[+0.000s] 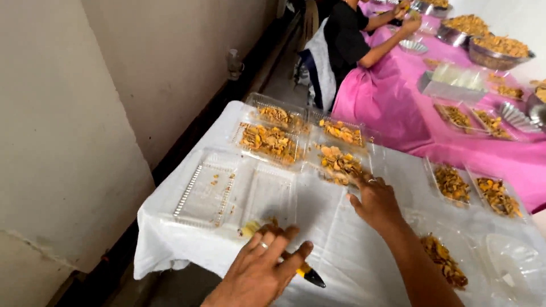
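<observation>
My left hand [263, 266] is low at the table's near edge, ring on one finger, closed over a yellow and black tool [310, 276] whose pale tip pokes out beyond the fingers. My right hand [375, 200] reaches forward over the white tablecloth [324, 227], its fingertips touching the near edge of a clear plastic container of orange-brown fried snacks [339, 163]; the thumb is spread and nothing is gripped. An empty open clear clamshell box [227, 192] with a few crumbs lies just beyond my left hand.
Several more filled clear containers [268, 141] sit at the far end and right side [497, 196]. A pink-covered table [392, 108] beyond holds metal bowls of snacks [499, 50]; a person in a black shirt [344, 37] works there. A wall runs along the left.
</observation>
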